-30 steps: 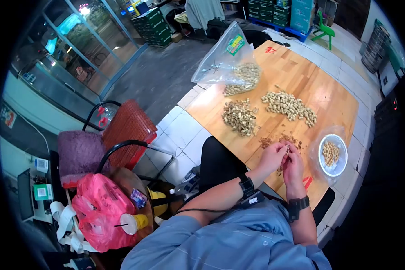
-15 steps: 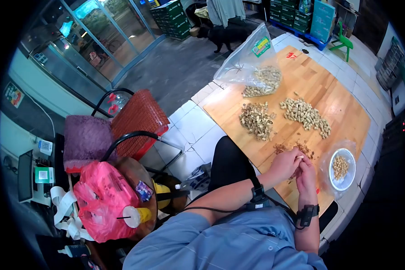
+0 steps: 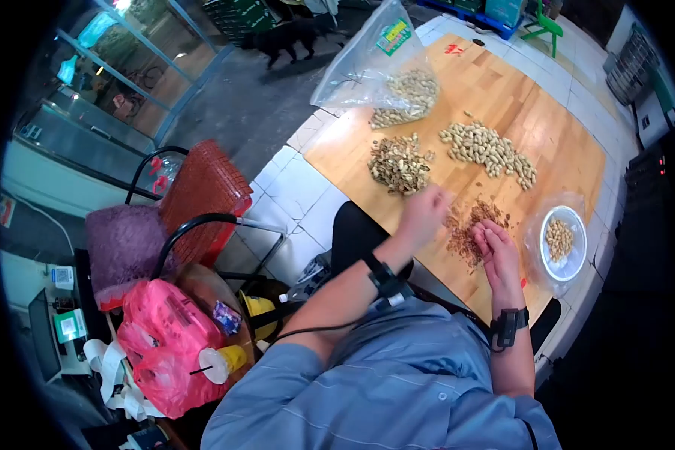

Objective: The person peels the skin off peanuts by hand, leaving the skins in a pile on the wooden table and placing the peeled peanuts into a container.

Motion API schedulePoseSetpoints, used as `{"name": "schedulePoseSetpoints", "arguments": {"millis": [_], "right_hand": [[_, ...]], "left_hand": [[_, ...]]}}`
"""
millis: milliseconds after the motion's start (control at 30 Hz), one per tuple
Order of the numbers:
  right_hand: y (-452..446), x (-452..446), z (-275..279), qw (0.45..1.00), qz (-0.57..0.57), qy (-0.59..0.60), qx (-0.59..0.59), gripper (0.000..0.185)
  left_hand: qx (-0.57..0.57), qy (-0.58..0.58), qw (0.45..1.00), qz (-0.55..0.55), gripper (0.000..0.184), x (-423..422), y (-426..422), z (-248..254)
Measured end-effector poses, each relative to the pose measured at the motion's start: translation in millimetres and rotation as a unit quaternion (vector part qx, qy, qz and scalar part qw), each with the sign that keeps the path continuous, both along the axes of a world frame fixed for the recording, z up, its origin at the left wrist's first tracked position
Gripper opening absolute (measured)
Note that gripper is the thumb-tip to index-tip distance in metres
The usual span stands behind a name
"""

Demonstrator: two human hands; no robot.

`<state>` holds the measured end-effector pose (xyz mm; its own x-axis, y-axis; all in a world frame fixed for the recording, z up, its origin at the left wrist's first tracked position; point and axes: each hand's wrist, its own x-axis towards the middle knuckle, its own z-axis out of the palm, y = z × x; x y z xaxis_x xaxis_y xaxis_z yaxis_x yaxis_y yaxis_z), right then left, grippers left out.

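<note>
My left hand (image 3: 425, 214) is over the table's near edge, just below a heap of empty peanut shells (image 3: 397, 165). Motion smears its fingers, so their grip is unclear. Beside scattered reddish peanut skins (image 3: 466, 241), my right hand (image 3: 496, 251) has its fingers curled together, palm up; whatever they pinch is too small to make out. Whole peanuts in the shell (image 3: 491, 150) lie spread beyond both hands. To the right, a white bowl (image 3: 581, 251) in a clear plastic bag contains shelled peanuts (image 3: 558, 240).
A clear bag (image 3: 356, 71) partly filled with peanuts stands on the wooden table's (image 3: 555, 142) far left corner. Left of me are a chair with a reddish-brown back (image 3: 206, 187), a pink plastic bag (image 3: 169, 337) and a lidded cup (image 3: 216, 365). A black dog (image 3: 292, 37) is on the floor beyond.
My hands were together and have parted. The left moved away to the left, toward the shell heap, while the right stayed near the skins. The view has shifted, and the dog walked left.
</note>
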<state>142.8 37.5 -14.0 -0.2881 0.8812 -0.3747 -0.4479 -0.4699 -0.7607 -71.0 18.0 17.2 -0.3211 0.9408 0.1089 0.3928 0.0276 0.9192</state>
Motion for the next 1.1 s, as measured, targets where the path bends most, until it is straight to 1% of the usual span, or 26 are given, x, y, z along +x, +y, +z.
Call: {"name": "schedulePoseSetpoints", "arguments": {"millis": [33,67,100,133,167,200,267,367,433,500,600,700,767,800,833,867,900,1000,1100], "right_hand": [[2.4,0.1,-2.1,1.000,0.004,0.009,0.005,0.026],[3.2,2.8,-3.1,1.000,0.001,0.014,0.008,0.026],[3.8,1.2,3.0,0.999,0.004,0.034,0.017,0.027],[4.4,-1.4,11.6,0.999,0.002,0.049,0.022,0.029],[5.7,-2.1,18.0,0.998,-0.001,0.063,0.013,0.032],[7.4,-2.2,22.8,0.997,-0.001,0.081,0.007,0.037],[10.1,-0.8,30.8,0.993,-0.006,0.116,-0.010,0.044],[9.2,1.2,40.9,0.986,-0.003,0.164,-0.012,0.054],[10.5,4.6,39.2,0.982,0.003,0.189,-0.010,0.062],[11.6,6.1,39.2,0.980,0.003,0.197,-0.009,0.063],[12.6,4.6,41.7,0.982,-0.001,0.187,-0.008,0.065],[11.8,8.4,38.2,0.986,-0.001,0.168,0.014,0.067],[13.4,-0.6,36.2,0.985,0.009,0.168,0.027,0.069],[10.9,-0.9,36.3,0.985,0.014,0.172,0.028,0.070],[8.4,-3.5,38.7,0.986,0.013,0.161,0.032,0.070],[7.0,-5.2,39.7,0.987,0.015,0.153,0.038,0.069],[6.9,-5.2,36.8,0.986,0.012,0.161,0.033,0.068],[9.6,-1.3,37.0,0.987,0.013,0.156,0.026,0.061],[9.2,-3.2,34.0,0.993,0.010,0.114,0.033,0.049]], "left_hand": [[0.027,-0.013,0.999,0.021,0.015,-18.8,8.5,-4.1],[0.047,-0.026,0.998,0.032,0.012,-43.0,22.3,-28.4],[0.051,-0.117,0.991,0.033,0.012,-63.6,33.9,-52.1],[0.047,0.049,0.996,0.053,0.011,-79.1,35.7,-36.3],[0.061,0.097,0.992,0.059,0.012,-96.9,48.4,-52.0],[0.011,0.094,0.995,0.039,0.013,-101.1,46.9,-29.8],[-0.037,0.063,0.995,0.073,0.025,-99.6,50.0,-11.5],[-0.086,0.167,0.978,0.095,0.033,-90.9,50.9,19.6],[-0.058,0.244,0.963,0.104,0.028,-98.3,56.7,15.4],[-0.021,0.308,0.945,0.109,0.023,-99.5,56.5,17.1],[0.016,0.338,0.934,0.116,0.025,-96.7,51.9,25.3],[0.097,0.304,0.939,0.129,0.016,-87.0,51.9,26.1],[0.123,0.339,0.926,0.114,0.006,-90.3,57.9,12.7],[0.110,0.344,0.926,0.110,0.007,-94.7,59.6,5.2],[0.126,0.271,0.948,0.107,0.008,-96.0,60.1,-0.4],[0.129,0.344,0.924,0.104,0.009,-102.1,61.5,-7.7],[0.158,0.353,0.915,0.116,0.008,-109.8,64.5,-23.4],[0.135,0.311,0.932,0.127,0.020,-101.2,55.7,6.2],[0.116,0.300,0.936,0.143,0.021,-100.8,52.4,15.4]]}}
